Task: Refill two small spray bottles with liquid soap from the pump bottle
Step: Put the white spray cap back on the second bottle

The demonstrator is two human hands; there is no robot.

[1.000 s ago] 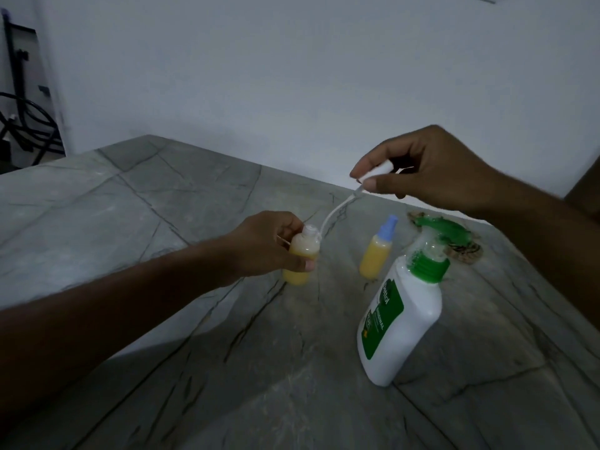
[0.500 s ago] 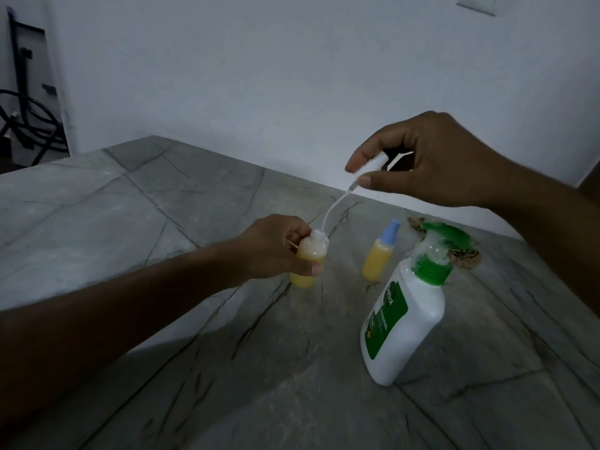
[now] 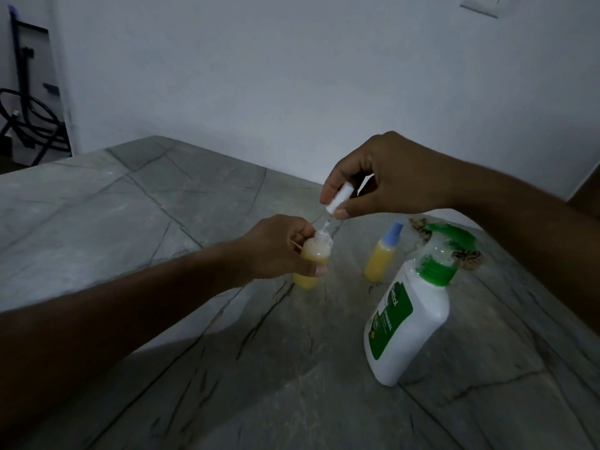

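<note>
1. The left hand (image 3: 276,246) grips a small open spray bottle (image 3: 312,263) of yellow soap, standing on the stone table (image 3: 162,206).
2. The right hand (image 3: 389,177) pinches a white spray cap (image 3: 339,198) just above that bottle; its thin tube dips into the neck.
3. A second spray bottle (image 3: 381,254), blue-capped, stands below the right hand.
4. Nearer, under the right forearm, stands the white pump bottle (image 3: 409,323) with a green label reading "Dettol"; smaller print is unreadable.

Two small spray bottles (image 3: 311,261) (image 3: 380,256), one pump bottle (image 3: 407,318), one white spray cap (image 3: 339,198), two hands (image 3: 276,246) (image 3: 394,177).
</note>
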